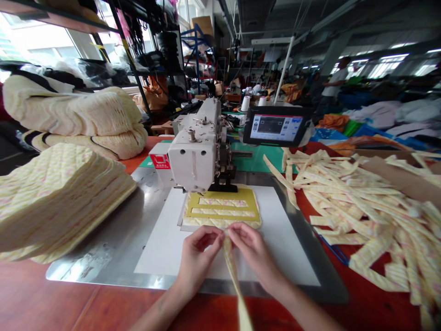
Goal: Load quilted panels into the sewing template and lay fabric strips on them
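Note:
Both hands meet in front of the sewing machine [195,147], pinching the upper end of a pale yellow fabric strip [231,264]. My left hand [200,253] holds it from the left, thumb against fingertips. From the other side my right hand [253,250] grips the same end. The strip hangs down toward me past the table edge. Just beyond the fingertips lies a quilted fabric piece [220,222] under a yellow slotted template [223,207], beneath the machine head. A white sheet [161,250] lies below them.
Stacked quilted pieces [62,197] stand at the left, with folded fabric bundles [79,115] behind. A heap of fabric strips [372,216] covers the right side, near a cardboard box [396,174]. A control screen [277,128] stands behind the machine. Another person [336,82] is far right.

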A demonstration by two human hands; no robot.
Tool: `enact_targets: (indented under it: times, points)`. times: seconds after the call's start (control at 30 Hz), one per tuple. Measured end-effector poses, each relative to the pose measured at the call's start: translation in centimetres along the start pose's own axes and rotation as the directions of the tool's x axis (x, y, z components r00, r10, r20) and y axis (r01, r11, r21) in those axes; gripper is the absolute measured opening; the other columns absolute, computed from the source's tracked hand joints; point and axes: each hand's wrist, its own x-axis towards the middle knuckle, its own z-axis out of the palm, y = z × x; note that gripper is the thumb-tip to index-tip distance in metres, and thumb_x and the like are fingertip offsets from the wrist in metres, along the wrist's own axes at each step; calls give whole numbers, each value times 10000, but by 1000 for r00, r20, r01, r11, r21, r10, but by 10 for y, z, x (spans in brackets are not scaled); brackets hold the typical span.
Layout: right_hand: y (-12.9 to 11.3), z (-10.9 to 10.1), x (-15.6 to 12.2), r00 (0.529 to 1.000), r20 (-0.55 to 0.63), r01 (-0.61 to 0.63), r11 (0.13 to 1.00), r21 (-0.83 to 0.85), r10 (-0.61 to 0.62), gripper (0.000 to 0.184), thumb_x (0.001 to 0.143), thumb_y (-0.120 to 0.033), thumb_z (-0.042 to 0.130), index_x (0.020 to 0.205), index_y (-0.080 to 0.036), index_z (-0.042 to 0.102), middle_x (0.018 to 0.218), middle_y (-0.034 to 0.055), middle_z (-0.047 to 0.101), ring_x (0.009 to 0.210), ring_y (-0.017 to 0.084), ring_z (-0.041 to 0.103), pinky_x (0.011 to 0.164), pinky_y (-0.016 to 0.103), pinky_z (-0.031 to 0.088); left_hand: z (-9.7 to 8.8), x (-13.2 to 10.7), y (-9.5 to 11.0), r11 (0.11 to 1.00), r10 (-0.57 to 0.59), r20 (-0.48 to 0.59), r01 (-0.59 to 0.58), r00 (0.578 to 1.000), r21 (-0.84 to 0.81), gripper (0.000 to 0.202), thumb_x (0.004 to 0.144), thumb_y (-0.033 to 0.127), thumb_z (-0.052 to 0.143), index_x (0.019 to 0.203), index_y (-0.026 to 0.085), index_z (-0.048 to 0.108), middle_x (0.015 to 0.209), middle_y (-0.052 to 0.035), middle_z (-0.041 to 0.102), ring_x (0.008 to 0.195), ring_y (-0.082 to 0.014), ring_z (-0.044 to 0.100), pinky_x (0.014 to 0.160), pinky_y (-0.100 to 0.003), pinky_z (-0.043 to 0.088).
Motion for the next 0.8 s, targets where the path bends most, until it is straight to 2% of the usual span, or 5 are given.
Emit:
enact_targets:
  times: [0.37, 0.5, 0.57, 0.63, 0.8]
  points:
    - [2, 9, -7, 988, 65, -151, 964, 217, 140, 555, 731, -551, 802, 1043, -121, 639, 1056, 53, 651, 881, 38, 603, 779, 123, 523, 2, -6, -1, 998, 30, -121, -36, 992, -50, 255, 842, 328, 810, 921, 161, 633, 852, -22, 708, 811, -117, 686, 782, -193, 568]
    - [-37, -10, 5, 989, 44, 146, 953, -265, -139, 451, 829, -555, 699, 975, -130, 701, 1002, 74, 679, 884, 83, 633, 807, 180, 532, -5, -5, -4, 998, -14, -90, 8, 996, -67, 266, 863, 370, 783, 942, 164, 635, 930, -47, 722, 921, -154, 706, 857, -231, 572]
    - [-60, -16, 16, 885, 84, 415, 694, -588, -459, 337, 907, -475, 623, 990, -167, 733, 1001, 75, 683, 940, 107, 626, 907, 232, 524, -12, -2, -4, 1000, -26, -49, 25, 998, -15, 258, 881, 390, 758, 961, 164, 663, 1008, -68, 733, 1002, -182, 707, 929, -263, 565]
    - [-71, -13, 32, 743, 273, 567, 358, -742, -611, 319, 979, -386, 509, 1078, -187, 738, 1002, 89, 681, 990, 129, 604, 966, 278, 504, -22, 1, -4, 998, -13, -9, 14, 1000, 61, 245, 903, 396, 730, 983, 168, 694, 1077, -81, 738, 1061, -204, 700, 990, -296, 550]
    - [-38, 19, 91, 593, 643, 688, -110, -718, -485, 394, 1017, -210, 329, 1027, -131, 715, 867, 103, 643, 853, 121, 548, 835, 268, 494, -49, 5, 1, 939, 115, 38, -121, 993, 322, 200, 965, 369, 645, 987, 190, 732, 1104, -76, 745, 1069, -216, 699, 1004, -326, 536]
